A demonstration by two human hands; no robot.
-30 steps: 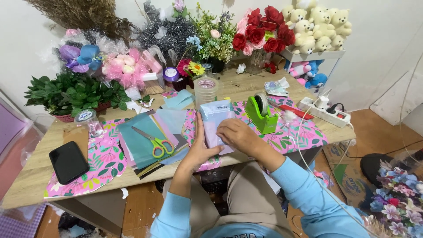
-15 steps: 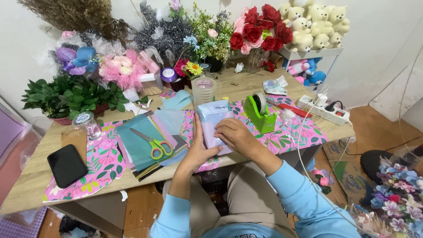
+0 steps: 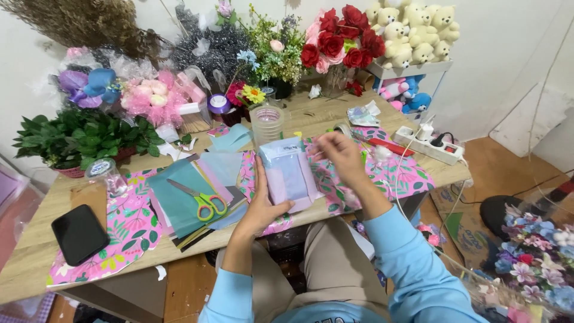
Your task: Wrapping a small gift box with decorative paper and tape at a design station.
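My left hand (image 3: pixel 262 206) grips a small pale lilac and blue packet (image 3: pixel 287 173) from below and holds it upright over the front edge of the wooden table (image 3: pixel 36 263). My right hand (image 3: pixel 339 157) hovers just right of the packet, blurred, with its fingertips near the packet's top right corner. It hangs above the pink floral wrapping paper (image 3: pixel 382 176). Whether the right fingers pinch anything is unclear. Light blue sleeves cover both arms.
Green-handled scissors (image 3: pixel 204 202) lie on teal paper sheets (image 3: pixel 176 203) to the left. A black phone (image 3: pixel 79 233) lies further left. Clear plastic cups (image 3: pixel 266 122) stand behind the packet, a white power strip (image 3: pixel 427 145) to the right. Bouquets, a leafy plant (image 3: pixel 78 134) and teddy bears (image 3: pixel 412 30) line the back.
My right hand has lifted off the packet and moved right, covering the green tape dispenser. The left hand still holds the packet, now more upright.
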